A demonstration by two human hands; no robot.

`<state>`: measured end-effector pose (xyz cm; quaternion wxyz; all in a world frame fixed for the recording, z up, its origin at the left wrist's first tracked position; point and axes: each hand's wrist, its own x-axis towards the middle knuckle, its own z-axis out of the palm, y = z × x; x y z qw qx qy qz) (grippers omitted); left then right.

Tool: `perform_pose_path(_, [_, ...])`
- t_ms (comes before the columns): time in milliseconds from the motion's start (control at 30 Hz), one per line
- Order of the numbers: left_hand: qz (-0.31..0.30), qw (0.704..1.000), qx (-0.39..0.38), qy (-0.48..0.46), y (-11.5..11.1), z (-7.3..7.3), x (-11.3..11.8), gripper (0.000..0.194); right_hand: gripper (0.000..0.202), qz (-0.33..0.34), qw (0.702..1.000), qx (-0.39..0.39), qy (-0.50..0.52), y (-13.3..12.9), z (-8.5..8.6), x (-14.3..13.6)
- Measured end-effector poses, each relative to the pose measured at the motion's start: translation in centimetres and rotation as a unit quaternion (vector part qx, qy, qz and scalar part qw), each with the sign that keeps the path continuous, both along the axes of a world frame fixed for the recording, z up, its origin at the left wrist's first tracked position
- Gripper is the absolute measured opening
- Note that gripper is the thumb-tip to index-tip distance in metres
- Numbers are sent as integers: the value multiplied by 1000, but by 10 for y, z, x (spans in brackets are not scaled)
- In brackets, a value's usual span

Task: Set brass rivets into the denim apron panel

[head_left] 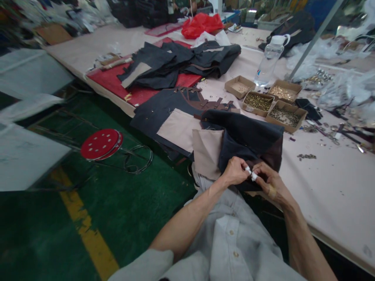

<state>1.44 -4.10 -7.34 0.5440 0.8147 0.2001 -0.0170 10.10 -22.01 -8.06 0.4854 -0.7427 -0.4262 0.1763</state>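
My left hand [235, 171] and my right hand [269, 180] are close together over the near edge of a dark fabric piece [246, 128]. White wrapping shows at the fingertips of both hands. The fingers of each are pinched together, and whatever is between them is too small to make out. A beige cloth flap [207, 150] hangs at the dark piece's left side. Beyond it, another dark panel with brown straps [164, 103] lies on the table, with a beige patch [179, 130] on it.
Small boxes of metal fittings [258, 102] stand past the fabric, beside a clear bottle [268, 62]. More dark pieces [158, 62] lie on a red sheet [109, 84]. A red stool [102, 143] is on the green floor at left. Loose metal parts [306, 157] lie on the table [331, 195].
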Motion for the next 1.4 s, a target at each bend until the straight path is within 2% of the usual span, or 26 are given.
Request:
perform_pose_path(167, [-10,993,-115,6,3,-10,2,14,9,-45,999,-15,-7,3,-1,-3])
perform_pose_path(367, [0,979,-203,2,5,-10,3,15,9,-130,990,-33,-32,10,-5,-6])
perform_pose_path(467, [16,960,-279,-12,3,-9,3,16,13,-124,992,-13,20,9,-4,-7])
perform_pose_path(533, [32,954,-298,-23,1,-10,4,18,17,-108,990,-8,88,8,-2,-7])
perform_pose_path(600, [39,963,-267,-30,0,-10,5,19,25,-99,985,-10,139,7,-3,-8])
perform_pose_path(667, [43,980,-193,-32,0,-10,6,19,30,-106,984,-7,145,9,-5,-8])
perform_pose_path(767, [72,994,-73,-33,3,-5,7,18,27,-114,990,12,87,14,-10,-9])
perform_pose_path(867, [116,993,-14,-16,7,2,8,18,25,-101,995,24,12,21,-10,-12])
perform_pose_path(1000, [147,989,-3,12,9,5,10,17,28,-90,995,11,-49,24,-7,-15])
perform_pose_path(1100, [171,985,9,14,8,6,11,13,26,-87,994,11,-58,24,-6,-16])
perform_pose_path(1233, [198,980,32,2,8,4,11,10,26,-82,996,12,-15,25,-7,-12])
perform_pose_path(1400, [198,980,15,-9,11,-5,9,11,28,-93,994,-16,54,26,-8,-4])
